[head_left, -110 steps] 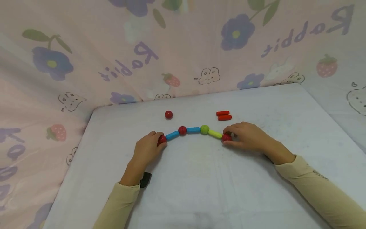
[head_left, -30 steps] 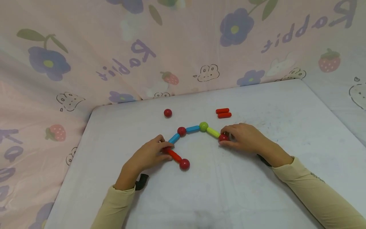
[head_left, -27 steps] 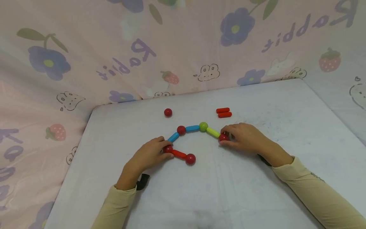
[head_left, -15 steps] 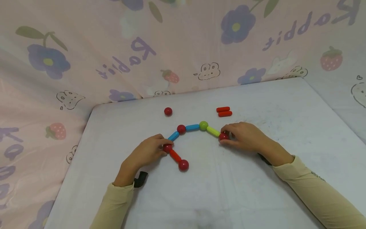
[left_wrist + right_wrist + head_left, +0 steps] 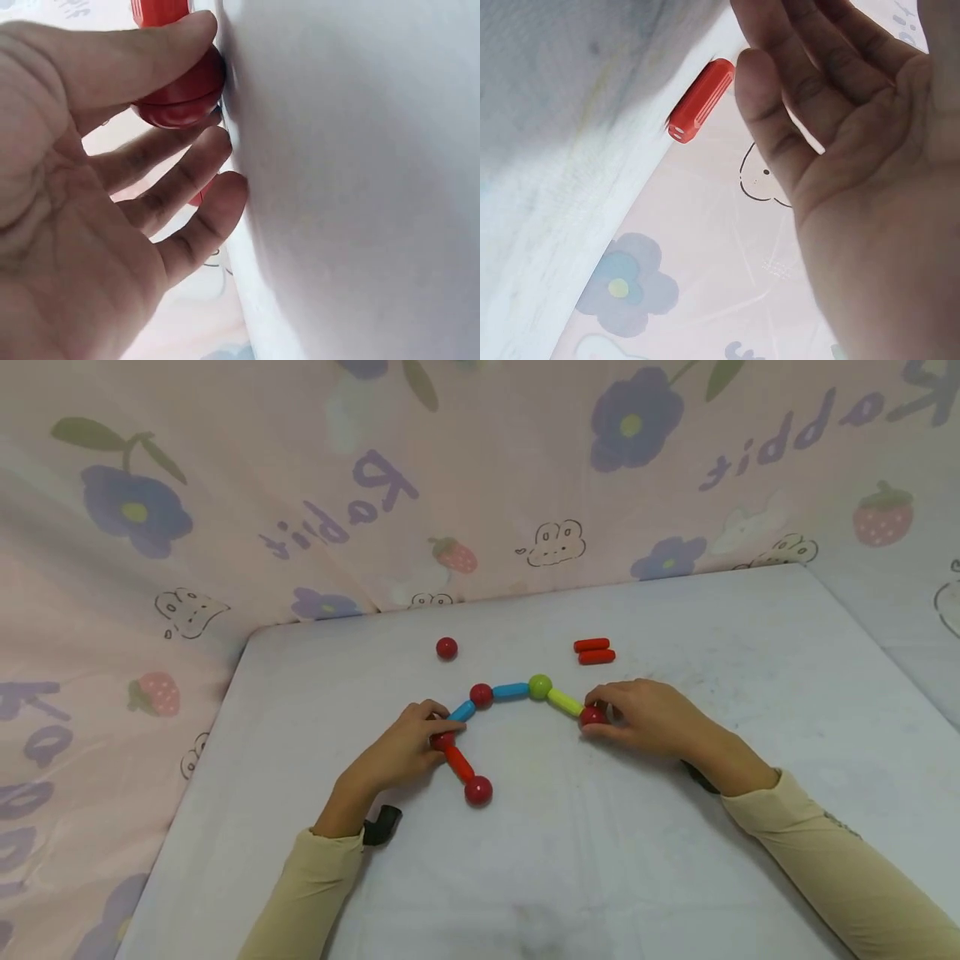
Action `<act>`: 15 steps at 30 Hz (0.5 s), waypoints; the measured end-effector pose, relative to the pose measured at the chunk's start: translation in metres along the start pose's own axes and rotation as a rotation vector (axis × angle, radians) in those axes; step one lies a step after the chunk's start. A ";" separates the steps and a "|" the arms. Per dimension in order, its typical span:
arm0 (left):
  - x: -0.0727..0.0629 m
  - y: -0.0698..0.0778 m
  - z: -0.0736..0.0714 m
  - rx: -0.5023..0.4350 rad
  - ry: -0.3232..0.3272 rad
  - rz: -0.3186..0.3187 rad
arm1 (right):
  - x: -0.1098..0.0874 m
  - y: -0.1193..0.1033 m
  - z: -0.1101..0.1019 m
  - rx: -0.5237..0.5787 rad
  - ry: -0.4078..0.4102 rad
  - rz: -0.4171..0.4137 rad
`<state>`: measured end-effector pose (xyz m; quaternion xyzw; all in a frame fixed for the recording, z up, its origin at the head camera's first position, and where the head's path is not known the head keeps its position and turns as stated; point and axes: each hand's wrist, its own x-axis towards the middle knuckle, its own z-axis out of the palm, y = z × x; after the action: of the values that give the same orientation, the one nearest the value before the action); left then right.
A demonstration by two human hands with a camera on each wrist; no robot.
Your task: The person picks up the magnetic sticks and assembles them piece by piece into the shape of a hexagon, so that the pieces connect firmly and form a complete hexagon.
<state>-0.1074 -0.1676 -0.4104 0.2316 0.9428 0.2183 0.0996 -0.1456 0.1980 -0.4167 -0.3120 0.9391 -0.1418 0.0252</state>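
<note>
A chain of magnetic balls and rods lies curved on the table in the head view. My left hand [image 5: 401, 747] pinches the red ball [image 5: 180, 94] at its left corner, thumb and fingers on either side. From there a red rod [image 5: 459, 763] runs toward me to another red ball [image 5: 478, 791]. A blue rod [image 5: 462, 711] leads away to a red ball [image 5: 482, 696], then a second blue rod [image 5: 512, 691], a green ball [image 5: 540, 686] and a yellow-green rod [image 5: 566, 702]. My right hand [image 5: 652, 718] holds the red ball [image 5: 592, 716] at that end.
Behind the chain, a loose red ball [image 5: 447, 648] sits on the white table [image 5: 585, 860]. Two red rods [image 5: 596, 657] lie side by side farther right. A printed curtain [image 5: 480, 485] hangs along the table's back edge.
Since the earliest frame, a red rod and ball have come into view at my left hand. They swung right, then back toward me. The chain bends more; my right hand keeps its hold.
</note>
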 end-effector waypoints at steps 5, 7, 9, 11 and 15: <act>0.000 -0.001 0.000 -0.044 0.000 0.007 | -0.001 0.001 0.002 0.002 -0.003 0.004; 0.000 -0.002 -0.001 -0.064 0.007 0.016 | -0.001 0.001 0.002 0.002 -0.004 0.005; 0.000 -0.003 -0.001 -0.077 0.015 0.028 | -0.001 0.002 0.001 0.000 -0.004 0.005; 0.000 -0.003 -0.002 -0.088 0.023 0.034 | 0.000 0.002 0.001 -0.002 -0.003 0.004; 0.000 -0.001 -0.002 -0.115 0.024 0.029 | 0.000 0.001 -0.001 -0.001 0.006 -0.003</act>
<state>-0.1088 -0.1692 -0.4089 0.2366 0.9263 0.2765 0.0982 -0.1462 0.1991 -0.4155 -0.3129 0.9388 -0.1422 0.0221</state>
